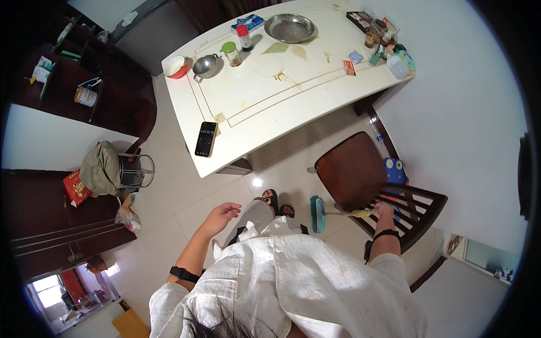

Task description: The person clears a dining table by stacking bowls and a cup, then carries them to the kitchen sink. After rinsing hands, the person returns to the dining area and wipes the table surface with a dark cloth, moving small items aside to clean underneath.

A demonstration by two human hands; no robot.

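My right hand (384, 210) is closed around the yellow-green handle of a small broom (338, 213), beside the slatted back of the wooden chair. The broom's teal bristle head (317, 214) is low over the tiled floor, just right of my sandalled feet (272, 200); whether it touches the tiles I cannot tell. My left hand (223, 217) hangs in front of my left side, fingers loosely bent and nothing in them.
A dark wooden chair (352, 166) stands at the right near the wall. Ahead is a white table (265, 118) bearing a phone (206, 139), metal bowls, jars and a round metal tray (289, 27). Left are a metal-framed stool (137, 170) with cloth, and bags (128, 214).
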